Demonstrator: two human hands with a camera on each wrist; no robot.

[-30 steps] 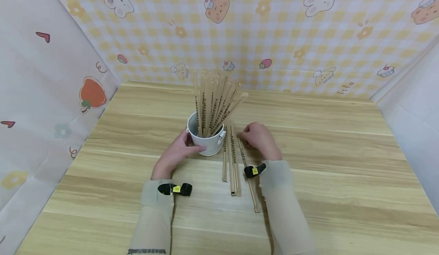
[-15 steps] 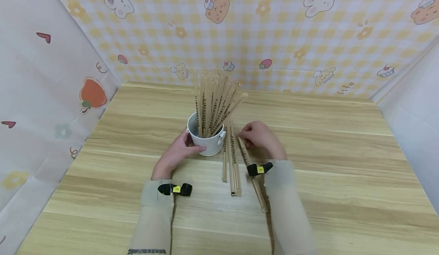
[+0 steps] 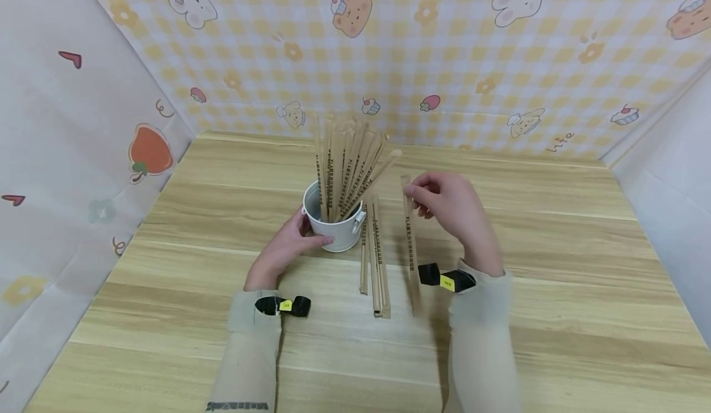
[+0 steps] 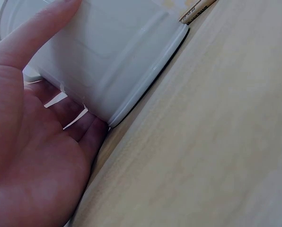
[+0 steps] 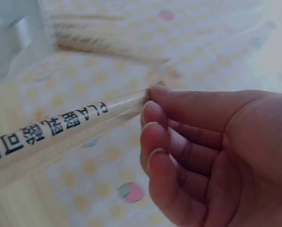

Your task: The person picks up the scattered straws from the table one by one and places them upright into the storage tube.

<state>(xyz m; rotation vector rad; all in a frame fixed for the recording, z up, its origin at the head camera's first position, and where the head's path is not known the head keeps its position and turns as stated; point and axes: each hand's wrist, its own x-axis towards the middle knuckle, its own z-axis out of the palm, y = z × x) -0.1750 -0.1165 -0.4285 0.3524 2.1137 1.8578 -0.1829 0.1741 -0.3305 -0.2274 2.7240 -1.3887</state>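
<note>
left hand (image 3: 289,243): fingers curled round small white metal bucket (image 3: 333,228) holding paper-wrapped straws, on wooden table (image 3: 528,265) | right hand (image 3: 452,212): fingertips pinch top end of one brown paper-wrapped straw (image 3: 410,234), lifted above table, right of bucket

Paper-wrapped straw (image 3: 410,240) lifted, white bucket (image 3: 333,228) upright

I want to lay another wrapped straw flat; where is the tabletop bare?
Bare wood lies right of the right hand, towards the right wall, and left of the white bucket. It is crowded between bucket and right hand, where wrapped straws lie side by side.
</note>
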